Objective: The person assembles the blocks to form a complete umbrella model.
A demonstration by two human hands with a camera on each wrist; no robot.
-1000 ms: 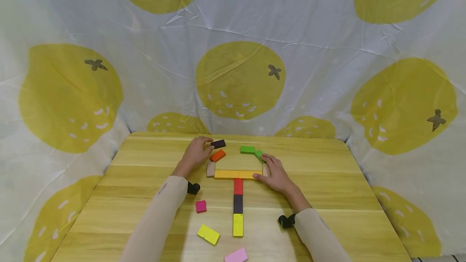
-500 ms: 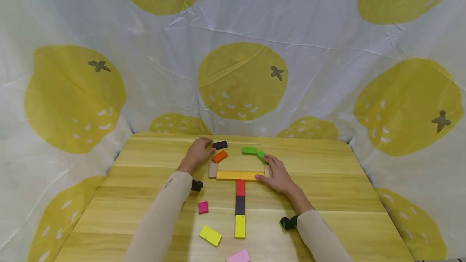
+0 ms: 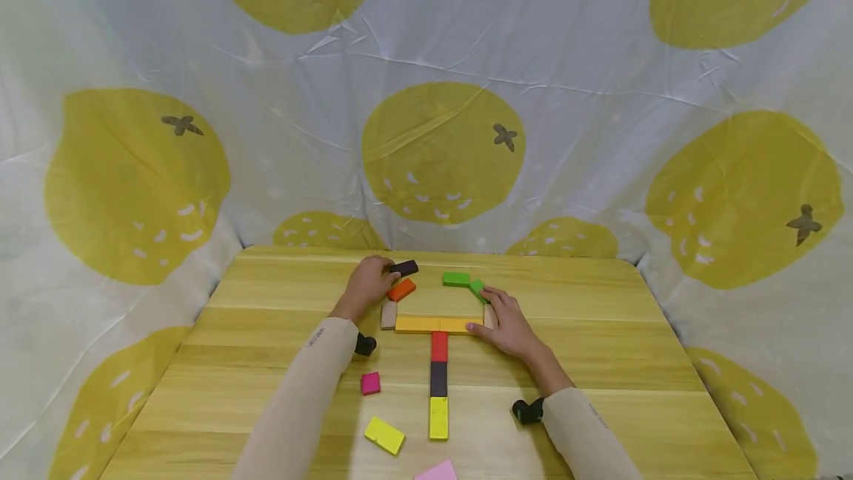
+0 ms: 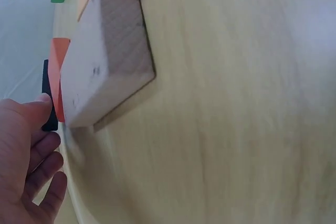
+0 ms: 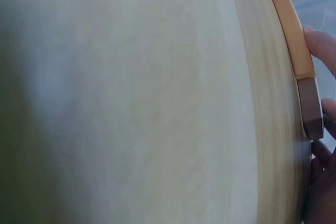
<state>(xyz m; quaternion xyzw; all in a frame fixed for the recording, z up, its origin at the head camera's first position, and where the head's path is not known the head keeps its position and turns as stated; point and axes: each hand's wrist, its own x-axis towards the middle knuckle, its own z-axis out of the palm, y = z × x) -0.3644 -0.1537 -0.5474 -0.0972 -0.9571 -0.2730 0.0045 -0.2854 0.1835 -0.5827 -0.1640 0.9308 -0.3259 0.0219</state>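
Note:
At the table's far side, my left hand [image 3: 365, 289] pinches one end of a black block [image 3: 405, 268] between thumb and fingers. In the left wrist view, the thumb lies on that black block [image 4: 47, 116], behind an orange block [image 4: 59, 59] and a beige block [image 4: 107, 59]. My right hand [image 3: 512, 328] rests with spread fingers around the right end of the layout. Its fingertips touch an angled green block [image 3: 477, 288], and its thumb is at the end of the right yellow-orange block [image 3: 456, 325]. A brown-looking block [image 5: 311, 107] lies beside its fingers in the right wrist view.
A stem of red [image 3: 440, 346], black [image 3: 438, 378] and yellow [image 3: 438, 418] blocks runs toward me. Another green block [image 3: 456, 279] lies at the back. Loose magenta [image 3: 370, 383], yellow [image 3: 384, 435] and pink [image 3: 437, 472] blocks lie nearer. A lemon-print curtain [image 3: 573, 169] hangs behind the table.
My left hand has moved slightly right, and the black block has shifted a little right with it. My right hand and the other blocks stay where they were.

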